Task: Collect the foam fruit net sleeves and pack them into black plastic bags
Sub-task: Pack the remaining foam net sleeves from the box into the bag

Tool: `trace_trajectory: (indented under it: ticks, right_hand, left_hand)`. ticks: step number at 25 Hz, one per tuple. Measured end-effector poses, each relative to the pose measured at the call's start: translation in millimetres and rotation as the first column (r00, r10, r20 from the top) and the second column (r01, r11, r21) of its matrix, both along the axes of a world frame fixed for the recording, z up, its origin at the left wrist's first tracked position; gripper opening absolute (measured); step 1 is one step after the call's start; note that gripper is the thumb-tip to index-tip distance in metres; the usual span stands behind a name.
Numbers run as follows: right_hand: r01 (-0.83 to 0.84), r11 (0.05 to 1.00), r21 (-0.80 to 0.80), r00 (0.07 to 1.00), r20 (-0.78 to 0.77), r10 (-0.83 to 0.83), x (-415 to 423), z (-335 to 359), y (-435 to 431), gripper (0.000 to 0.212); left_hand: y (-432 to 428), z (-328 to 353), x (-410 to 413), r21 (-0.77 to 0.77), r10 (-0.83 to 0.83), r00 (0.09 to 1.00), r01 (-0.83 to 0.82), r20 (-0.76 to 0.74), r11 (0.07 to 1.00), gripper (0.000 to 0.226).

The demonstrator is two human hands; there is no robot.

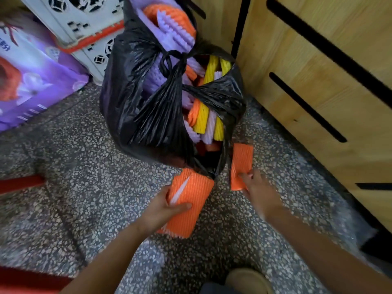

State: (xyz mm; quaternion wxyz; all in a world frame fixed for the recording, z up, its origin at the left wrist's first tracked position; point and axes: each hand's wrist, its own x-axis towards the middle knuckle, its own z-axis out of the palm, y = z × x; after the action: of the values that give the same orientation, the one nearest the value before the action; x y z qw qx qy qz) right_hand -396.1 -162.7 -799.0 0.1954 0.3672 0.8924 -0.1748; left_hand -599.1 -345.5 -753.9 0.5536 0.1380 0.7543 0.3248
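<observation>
My left hand (pixel 161 211) is closest, low in the middle of the view. Its fingers (pixel 182 205) are clamped on a stack of orange foam sleeves (pixel 191 200), with the thumb laid across the top face and the rest underneath. The stack hangs above the speckled floor (pixel 84 166). Its long axis runs away from me and tips a little to the right, and its far end points at the mouth of the black plastic bag (pixel 131 92). A pale sliver of another sleeve shows along the stack's left side.

My right hand (pixel 258 187) reaches further out and is blurred. Its fingers lie over the near end of a single orange sleeve (pixel 241 160). I cannot tell whether they have closed on it or only touch it. That sleeve's long axis also points away from me, nearly straight, and its far end is just beside the bag's right flank.

The bag stands on the floor near the foot of the wooden cabinet (pixel 318 81). Its handles are tied in a knot (pixel 169 60), and its right side gapes over packed lilac, orange and yellow sleeves (pixel 203 115) standing on end. Behind it, more orange and lilac sleeves (pixel 169 15) show against black plastic.

A purple package (pixel 31 81) and a white crate (pixel 84 28) stand along the floor's far left. My tan shoe (pixel 248 279) is at the bottom.
</observation>
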Motion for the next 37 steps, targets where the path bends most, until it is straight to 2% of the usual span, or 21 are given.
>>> trace_trajectory:
  ticks: [3,8,10,14,17,20,24,25,29,30,32,34,37]
  right_hand:
    - [0.108,0.978,-0.177,0.991,-0.059,-0.12,17,20,-8,0.029]
    - [0.325,0.918,-0.227,0.906,-0.204,-0.371,11,117,-20,0.029]
    - [0.338,0.901,-0.273,0.867,-0.282,-0.411,9,175,-31,0.028]
    - [0.227,0.885,-0.407,0.778,-0.47,-0.416,2,303,-63,0.038]
    - [-0.005,0.908,-0.419,0.788,-0.561,-0.255,-3,378,-83,0.04]
    - [-0.16,0.876,-0.455,0.833,-0.538,-0.127,-12,424,-89,0.032]
    - [-0.186,0.722,-0.666,0.832,-0.497,-0.244,-42,496,-95,0.061]
    - [-0.191,0.696,-0.692,0.83,-0.492,-0.261,-52,514,-100,0.07]
    - [-0.305,0.71,-0.634,0.812,-0.563,-0.154,-100,569,-124,0.092]
    - [-0.33,0.731,-0.598,0.803,-0.585,-0.116,-114,579,-130,0.09]
    - [-0.353,0.766,-0.537,0.782,-0.619,-0.074,-141,596,-142,0.071]
    - [-0.371,0.783,-0.499,0.751,-0.658,-0.063,-168,609,-159,0.051]
    - [-0.428,0.788,-0.442,0.74,-0.673,0.025,-200,629,-183,0.038]
  left_hand:
    - [-5,31,14,-0.032,0.004,1.0,-0.004,-0.002,0.999,0.046]
    - [-22,109,36,-0.157,0.147,0.989,-0.143,0.016,0.977,0.052]
    - [-24,150,44,-0.247,0.218,0.975,-0.222,-0.045,0.943,0.062]
    - [-16,242,56,-0.274,0.316,0.932,-0.355,-0.177,0.894,0.054]
    - [-7,310,57,-0.158,0.449,0.877,-0.474,-0.173,0.866,0.054]
    - [0,387,55,-0.004,0.619,0.784,-0.619,-0.048,0.785,0.044]
    - [-14,471,44,0.201,0.712,0.686,-0.727,0.152,0.657,0.025]
    - [-22,489,39,0.241,0.711,0.681,-0.729,0.174,0.64,0.021]
    - [-58,542,18,0.381,0.61,0.788,-0.59,0.082,0.712,0.029]
    - [-67,551,12,0.409,0.612,0.789,-0.576,0.053,0.708,0.033]
    - [-85,565,-2,0.46,0.65,0.76,-0.579,0.005,0.673,0.036]
    - [-107,578,-14,0.51,0.707,0.706,-0.591,-0.048,0.625,0.037]
    - [-146,588,-23,0.548,0.789,0.606,-0.626,-0.106,0.555,0.038]
